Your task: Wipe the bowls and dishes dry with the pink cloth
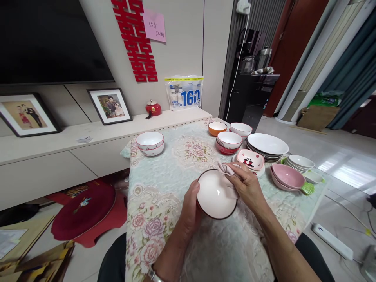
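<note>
A white bowl with a dark rim (216, 197) is tilted toward me above the table's front half. My left hand (190, 207) grips it from the left side, thumb at the rim and the other fingers hidden behind it. At the bowl's upper right rim, my right hand (245, 184) is closed on a pale pinkish cloth (225, 168) that touches the rim. Just beyond that hand lies a pink square dish (250, 157) with a cartoon picture, resting on other white dishes.
Stacked white bowls (150, 139) stand at the far left of the flowered tablecloth (155, 235). Toward the back right are red-patterned bowls (229, 141), an orange bowl (217, 127), large white plates (268, 143) and pink bowls (288, 176). A power strip (332, 241) lies on the floor at right.
</note>
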A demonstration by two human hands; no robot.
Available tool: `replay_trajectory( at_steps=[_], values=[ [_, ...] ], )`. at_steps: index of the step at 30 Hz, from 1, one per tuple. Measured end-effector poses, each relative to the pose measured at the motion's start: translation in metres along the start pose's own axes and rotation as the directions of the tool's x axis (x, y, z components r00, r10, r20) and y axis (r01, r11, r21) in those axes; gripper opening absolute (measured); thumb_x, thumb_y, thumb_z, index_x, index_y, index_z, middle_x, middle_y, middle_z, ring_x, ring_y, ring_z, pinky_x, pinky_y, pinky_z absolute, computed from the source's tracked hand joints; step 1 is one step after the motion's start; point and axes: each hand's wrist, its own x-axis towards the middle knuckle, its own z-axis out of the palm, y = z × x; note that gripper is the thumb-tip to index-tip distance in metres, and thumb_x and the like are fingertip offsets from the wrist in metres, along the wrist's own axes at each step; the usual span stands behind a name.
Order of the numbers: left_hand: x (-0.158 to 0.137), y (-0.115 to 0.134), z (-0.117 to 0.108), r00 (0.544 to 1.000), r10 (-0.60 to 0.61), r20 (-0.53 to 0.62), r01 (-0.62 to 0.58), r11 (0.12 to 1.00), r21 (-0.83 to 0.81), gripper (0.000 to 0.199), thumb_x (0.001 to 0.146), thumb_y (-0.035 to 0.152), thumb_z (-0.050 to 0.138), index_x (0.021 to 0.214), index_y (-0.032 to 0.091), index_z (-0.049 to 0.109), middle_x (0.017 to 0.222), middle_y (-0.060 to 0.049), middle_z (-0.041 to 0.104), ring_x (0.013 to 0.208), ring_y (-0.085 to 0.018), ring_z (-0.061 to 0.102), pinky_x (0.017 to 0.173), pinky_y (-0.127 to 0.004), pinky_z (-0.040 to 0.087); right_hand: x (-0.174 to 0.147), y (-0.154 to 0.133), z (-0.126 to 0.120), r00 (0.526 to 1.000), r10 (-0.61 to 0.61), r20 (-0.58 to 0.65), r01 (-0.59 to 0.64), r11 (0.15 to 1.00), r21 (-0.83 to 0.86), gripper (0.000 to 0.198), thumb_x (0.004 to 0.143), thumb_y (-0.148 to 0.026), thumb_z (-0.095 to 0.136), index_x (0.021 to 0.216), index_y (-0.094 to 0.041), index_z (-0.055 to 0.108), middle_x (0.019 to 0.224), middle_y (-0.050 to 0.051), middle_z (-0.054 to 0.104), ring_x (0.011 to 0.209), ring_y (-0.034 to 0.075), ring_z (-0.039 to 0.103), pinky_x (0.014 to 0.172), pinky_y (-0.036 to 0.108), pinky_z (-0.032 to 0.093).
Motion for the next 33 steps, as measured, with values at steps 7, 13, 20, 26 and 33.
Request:
replay_trajectory(
  at_steps=[7, 13, 20, 26, 33],
  values=[
    [-0.004, -0.005, -0.001, 0.995, 0.028, 0.096, -0.032, 0.999, 0.044, 0.045, 0.091, 0.042, 0.059, 0.127, 0.016, 0.064, 0.124, -0.012, 0.07, 0.115, -0.031, 0.063, 0.095, -0.039, 0.05, 0.004, -0.002, 0.0, 0.995, 0.078, 0.058, -0.073, 0.994, -0.083, 0.029, 0.094, -0.037, 0.051, 0.11, -0.02, 0.069, 0.098, 0.008, 0.068, 0.094, 0.024, 0.062, 0.082, 0.035, 0.047],
    [0.0, -0.004, -0.003, 0.995, 0.104, 0.002, -0.104, 0.995, -0.004, 0.054, 0.087, 0.043, 0.065, 0.134, 0.019, 0.053, 0.135, -0.013, 0.062, 0.121, -0.031, 0.06, 0.099, -0.042, 0.048, 0.001, 0.001, 0.003, 0.951, 0.274, 0.144, -0.224, 0.931, -0.288, 0.033, 0.094, -0.045, 0.046, 0.079, -0.019, 0.059, 0.073, 0.004, 0.062, 0.067, 0.019, 0.056, 0.061, 0.029, 0.037],
    [-0.004, -0.003, -0.003, 0.995, 0.078, 0.062, -0.081, 0.996, 0.037, 0.064, 0.071, 0.034, 0.081, 0.125, 0.023, 0.048, 0.129, -0.01, 0.062, 0.119, -0.029, 0.06, 0.098, -0.042, 0.048, -0.002, 0.013, 0.008, 0.925, 0.366, 0.099, -0.347, 0.922, -0.172, 0.03, 0.085, -0.042, 0.059, 0.099, -0.017, 0.068, 0.084, 0.005, 0.072, 0.073, 0.022, 0.064, 0.064, 0.029, 0.045],
    [-0.005, 0.002, -0.004, 0.99, 0.059, 0.127, -0.072, 0.992, 0.101, 0.063, 0.072, 0.035, 0.079, 0.127, 0.022, 0.052, 0.129, -0.011, 0.063, 0.112, -0.03, 0.062, 0.088, -0.04, 0.051, -0.008, 0.006, 0.008, 0.99, -0.132, -0.056, 0.103, 0.928, -0.359, 0.027, 0.093, -0.027, 0.054, 0.113, -0.017, 0.068, 0.092, 0.008, 0.07, 0.085, 0.023, 0.067, 0.074, 0.033, 0.05],
    [-0.006, 0.009, -0.004, 0.984, 0.075, 0.162, -0.102, 0.981, 0.167, 0.055, 0.081, 0.036, 0.071, 0.132, 0.019, 0.059, 0.133, -0.013, 0.065, 0.119, -0.033, 0.061, 0.095, -0.04, 0.05, -0.011, -0.015, 0.01, 0.922, -0.387, -0.004, 0.336, 0.805, -0.489, 0.034, 0.095, -0.014, 0.048, 0.126, -0.018, 0.06, 0.11, 0.012, 0.067, 0.097, 0.022, 0.066, 0.08, 0.03, 0.052]
  ],
)
